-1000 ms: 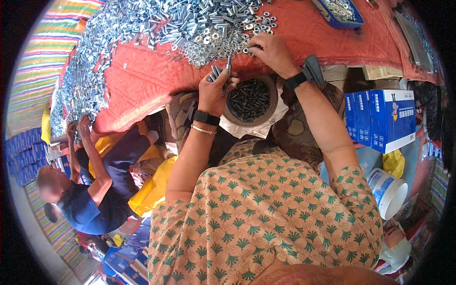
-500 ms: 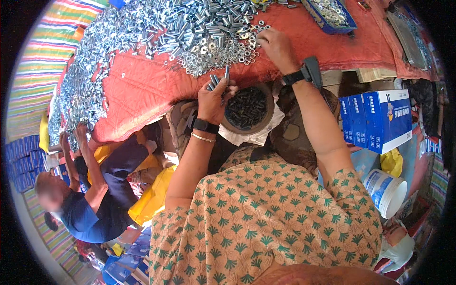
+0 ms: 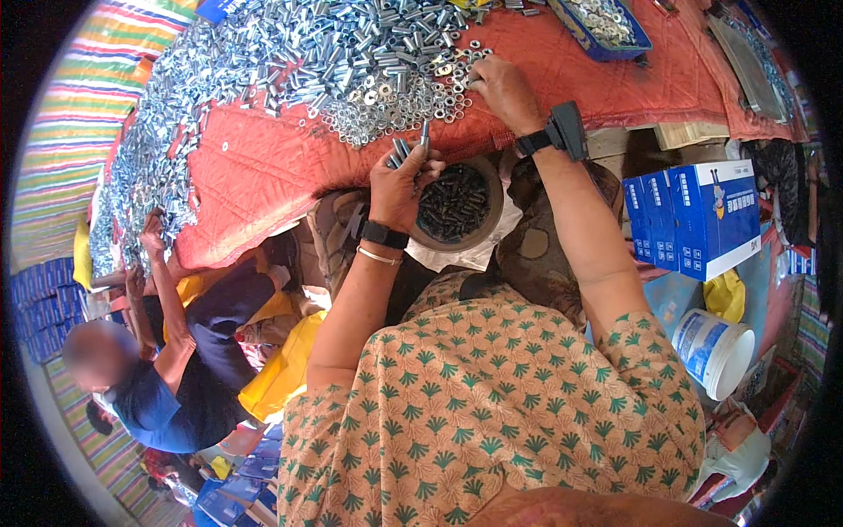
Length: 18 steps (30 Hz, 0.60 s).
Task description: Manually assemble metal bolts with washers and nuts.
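Past the round bowl (image 3: pixel 457 244) of dark bolts (image 3: pixel 454 204), my left fingers (image 3: pixel 430 167) curl closed around several silvery cylindrical fasteners (image 3: pixel 399 151), while my bent right fingers (image 3: pixel 488 72), their grip impossible to tell, seem to be picking at the loose washers (image 3: pixel 386 119) on the red-quilted worktop (image 3: pixel 263 167), which calls for a fine pinch.

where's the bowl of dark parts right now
At upper centre of the head view, the bowl is below the red cloth, right of the left hand.

One bowl (image 3: pixel 496 202), one bucket (image 3: pixel 713 353), one bracelet (image 3: pixel 379 256)
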Tool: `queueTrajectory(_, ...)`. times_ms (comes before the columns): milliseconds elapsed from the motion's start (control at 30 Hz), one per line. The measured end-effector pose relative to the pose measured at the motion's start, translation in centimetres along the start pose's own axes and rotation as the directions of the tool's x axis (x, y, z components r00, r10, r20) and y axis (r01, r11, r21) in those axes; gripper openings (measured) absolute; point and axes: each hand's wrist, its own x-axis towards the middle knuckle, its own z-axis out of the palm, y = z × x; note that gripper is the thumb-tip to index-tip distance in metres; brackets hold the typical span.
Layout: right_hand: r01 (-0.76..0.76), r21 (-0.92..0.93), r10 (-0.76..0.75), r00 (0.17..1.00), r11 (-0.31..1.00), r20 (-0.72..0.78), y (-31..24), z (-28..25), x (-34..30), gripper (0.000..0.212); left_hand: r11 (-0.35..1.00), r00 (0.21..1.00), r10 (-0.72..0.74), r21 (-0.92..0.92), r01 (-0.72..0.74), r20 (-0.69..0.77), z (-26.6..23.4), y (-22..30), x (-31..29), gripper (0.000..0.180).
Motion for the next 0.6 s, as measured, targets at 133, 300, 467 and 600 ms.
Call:
queueTrajectory(133,-0.081,0.071,0.079,0.996,0.994,0.033,-0.8,-1.2,0.2,0.013,1.0,1.0,-0.02,-0.013,0.02,0.005,0.5,0.0,0.1,0.012)
queueTrajectory(300,-0.232,0.669,0.052,0.959,0.707,0.277,-4.0,-2.5,-0.7,0.009,1.0,0.998,-0.022,-0.008,0.023,0.051,1.7,-0.1,0.7,0.012)
queueTrajectory(467,-0.119,0.65,-0.002,0.983,0.751,0.183,-5.6,-2.5,-1.1,0.007,0.996,0.999,-0.046,-0.07,0.047,0.016,2.8,-0.1,0.5,0.012)
queueTrajectory(600,0.099,0.546,-0.13,0.991,0.832,0.018,-5.8,-1.9,-1.0,0.011,0.979,1.0,-0.007,-0.206,0.012,0.023,2.5,-0.1,0.7,0.014)
